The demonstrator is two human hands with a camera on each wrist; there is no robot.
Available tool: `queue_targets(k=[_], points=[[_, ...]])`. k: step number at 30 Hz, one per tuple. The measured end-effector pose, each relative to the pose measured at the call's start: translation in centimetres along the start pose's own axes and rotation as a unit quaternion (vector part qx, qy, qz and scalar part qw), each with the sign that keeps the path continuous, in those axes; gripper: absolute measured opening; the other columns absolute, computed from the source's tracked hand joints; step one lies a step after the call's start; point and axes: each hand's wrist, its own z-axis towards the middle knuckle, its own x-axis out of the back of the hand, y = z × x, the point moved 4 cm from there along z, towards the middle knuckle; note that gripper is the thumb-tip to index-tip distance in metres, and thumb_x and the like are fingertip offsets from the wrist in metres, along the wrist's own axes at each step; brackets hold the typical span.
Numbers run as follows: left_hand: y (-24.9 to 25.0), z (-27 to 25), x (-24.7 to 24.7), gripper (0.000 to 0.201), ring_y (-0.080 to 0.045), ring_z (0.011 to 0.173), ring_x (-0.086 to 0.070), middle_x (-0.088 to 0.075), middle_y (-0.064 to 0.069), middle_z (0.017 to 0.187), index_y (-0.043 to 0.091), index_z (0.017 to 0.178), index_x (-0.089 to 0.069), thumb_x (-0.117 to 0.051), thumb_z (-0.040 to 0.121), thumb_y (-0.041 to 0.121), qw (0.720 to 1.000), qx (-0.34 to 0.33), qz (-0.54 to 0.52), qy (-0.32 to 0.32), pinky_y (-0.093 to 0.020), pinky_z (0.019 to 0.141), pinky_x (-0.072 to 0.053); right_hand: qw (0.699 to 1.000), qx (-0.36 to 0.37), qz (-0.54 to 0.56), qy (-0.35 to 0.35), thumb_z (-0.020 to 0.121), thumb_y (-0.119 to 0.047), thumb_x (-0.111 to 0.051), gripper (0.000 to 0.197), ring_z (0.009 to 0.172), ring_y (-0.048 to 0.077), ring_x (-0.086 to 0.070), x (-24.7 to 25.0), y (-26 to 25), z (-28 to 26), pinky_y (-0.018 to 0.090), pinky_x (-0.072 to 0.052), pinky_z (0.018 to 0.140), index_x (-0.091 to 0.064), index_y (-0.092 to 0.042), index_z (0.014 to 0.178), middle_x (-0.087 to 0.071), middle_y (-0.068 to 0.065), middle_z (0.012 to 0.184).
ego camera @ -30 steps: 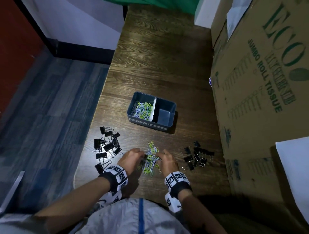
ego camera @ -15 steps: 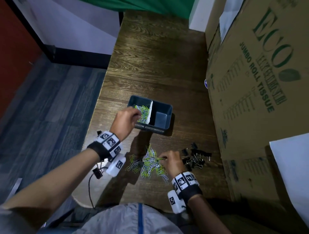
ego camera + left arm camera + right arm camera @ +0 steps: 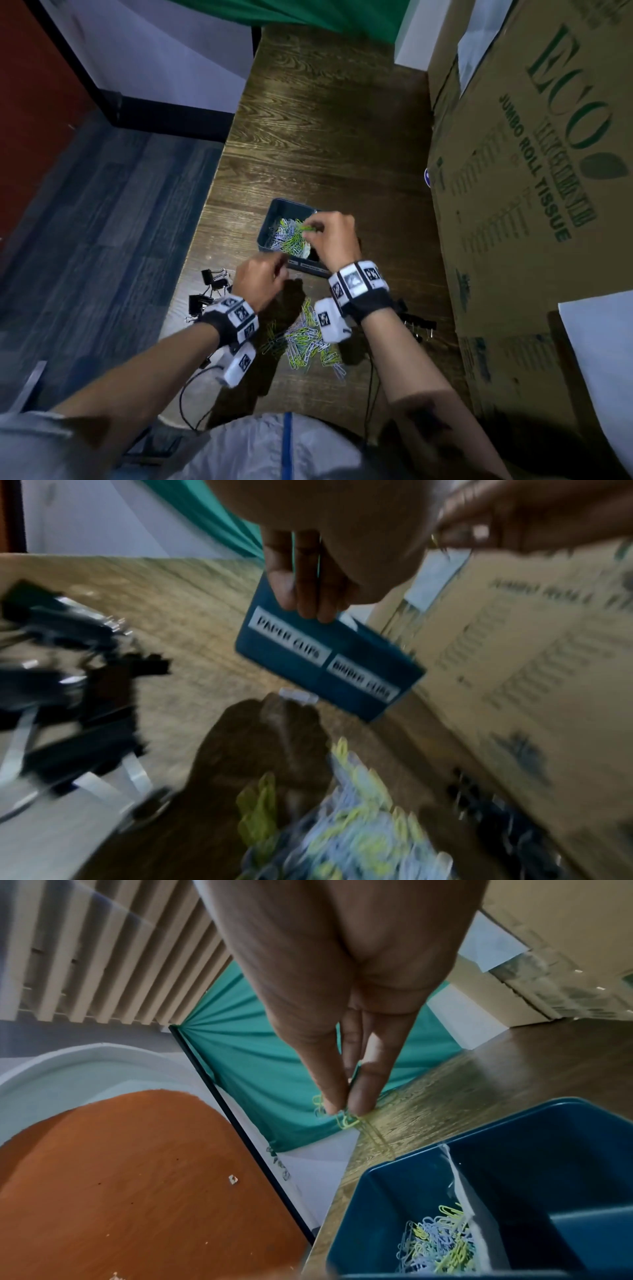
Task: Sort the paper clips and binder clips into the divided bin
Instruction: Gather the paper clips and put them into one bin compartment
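Observation:
The blue divided bin (image 3: 270, 222) stands mid-table; its left compartment holds a heap of green and pale paper clips (image 3: 286, 236), its right one looks bare (image 3: 548, 1191). My right hand (image 3: 310, 228) hovers over the left compartment and pinches a few yellow-green paper clips (image 3: 347, 1119) between thumb and fingertips. My left hand (image 3: 279, 270) hangs just in front of the bin's labelled front wall (image 3: 308, 664), fingers loosely curled, with nothing seen in it. A loose pile of paper clips (image 3: 305, 339) lies on the table between my wrists.
Black binder clips lie in two groups, one left (image 3: 209, 291) and one right (image 3: 419, 325) of the pile. A big cardboard box (image 3: 531, 205) walls off the table's right side. The table's left edge (image 3: 191, 267) drops to the floor.
My right hand has left the pile and carried paper clips up over the bin. My left hand has drawn back from the bin's left compartment to just in front of it.

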Motion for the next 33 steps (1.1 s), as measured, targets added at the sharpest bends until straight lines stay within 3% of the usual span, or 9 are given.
queue_targets(k=[4,7,11,15,20,23,26,28,33], points=[[-2.2,-2.6,-5.1,0.035,-0.026,0.109,-0.05,-0.056,-0.009,0.12,0.013,0.12,-0.056,-0.059,0.089,0.03,0.976,-0.018,0.086,-0.199,-0.034,0.08,-0.045,1.0,-0.003,-0.004,0.006,0.08,-0.015,-0.081,0.021,0.092,0.014,-0.07,-0.3,-0.6,1.9,0.028,-0.055,0.086,-0.078,-0.018,0.101,-0.077,0.001,0.1],[-2.3,-2.7,-7.1,0.066,-0.029,0.137,-0.027,-0.027,-0.01,0.154,0.009,0.147,-0.028,-0.052,0.094,0.041,0.947,-0.017,0.127,-0.294,-0.044,0.107,-0.037,1.0,-0.008,0.003,0.02,0.08,-0.017,-0.08,0.017,0.082,0.011,-0.069,-0.4,0.8,0.4,0.023,-0.053,0.08,-0.078,-0.017,0.098,-0.077,0.001,0.093],[-2.0,-3.4,-8.8,0.082,-0.026,0.147,-0.002,0.007,-0.003,0.161,0.014,0.153,0.0,-0.038,0.095,0.056,0.915,-0.012,0.159,-0.371,-0.052,0.115,-0.019,0.999,-0.045,-0.006,-0.021,0.087,-0.015,-0.074,0.014,0.079,0.009,-0.066,-2.1,4.8,-4.8,0.009,-0.046,0.073,-0.076,-0.013,0.101,-0.076,0.003,0.096],[-1.8,-5.3,-9.7,0.077,-0.023,0.147,0.002,0.007,-0.006,0.16,0.013,0.152,0.002,-0.027,0.097,0.058,0.907,-0.068,0.173,-0.378,-0.048,0.116,-0.012,0.974,-0.146,-0.091,-0.149,0.089,-0.019,-0.071,0.027,0.097,0.015,-0.066,-5.2,11.1,-11.0,0.027,-0.055,0.086,-0.067,-0.02,0.117,-0.069,0.002,0.116],[-1.3,-10.2,-9.4,0.072,-0.024,0.148,-0.004,-0.001,-0.008,0.161,0.013,0.152,-0.003,-0.03,0.098,0.052,0.892,-0.163,0.17,-0.386,-0.046,0.117,-0.016,0.942,-0.156,-0.178,-0.236,0.073,-0.021,-0.084,0.086,0.13,0.029,-0.046,-7.5,16.4,-17.2,0.052,-0.047,0.101,-0.036,-0.045,0.142,-0.031,0.004,0.148],[-1.2,-12.1,-8.6,0.067,-0.024,0.147,-0.011,-0.009,-0.007,0.161,0.014,0.152,-0.014,-0.037,0.098,0.046,0.887,-0.186,0.159,-0.392,-0.046,0.114,-0.022,0.949,-0.12,-0.217,-0.195,0.078,-0.002,-0.07,0.077,0.124,0.031,-0.05,-8.6,17.3,-18.9,0.044,-0.049,0.098,-0.041,-0.032,0.143,-0.035,0.007,0.14],[-1.4,-12.9,-7.7,0.065,-0.028,0.129,-0.047,-0.043,-0.008,0.146,0.017,0.142,-0.041,-0.064,0.084,0.038,0.9,-0.227,0.141,-0.344,-0.041,0.095,-0.048,0.966,-0.093,-0.192,-0.149,0.075,0.009,-0.059,0.066,0.111,0.032,-0.058,-9.3,17.3,-19.5,0.04,-0.051,0.093,-0.055,-0.02,0.134,-0.05,0.011,0.127],[-2.0,-13.2,-7.2,0.064,-0.027,0.109,-0.058,-0.055,-0.007,0.129,0.017,0.135,-0.047,-0.07,0.077,0.032,0.913,-0.208,0.149,-0.318,-0.035,0.081,-0.054,0.971,-0.093,-0.169,-0.143,0.076,0.011,-0.056,0.066,0.107,0.029,-0.061,-9.8,17.4,-19.5,0.04,-0.052,0.091,-0.056,-0.024,0.132,-0.056,0.007,0.125],[-3.7,-13.6,-6.0,0.086,-0.027,0.114,-0.048,-0.037,-0.01,0.132,0.013,0.148,-0.019,-0.069,0.081,0.036,0.934,-0.019,0.137,-0.329,-0.039,0.083,-0.051,0.983,-0.122,-0.081,-0.111,0.071,-0.004,-0.071,0.071,0.087,0.018,-0.066,-10.1,18.4,-18.6,0.037,-0.057,0.077,-0.047,-0.041,0.126,-0.062,-0.005,0.107]])
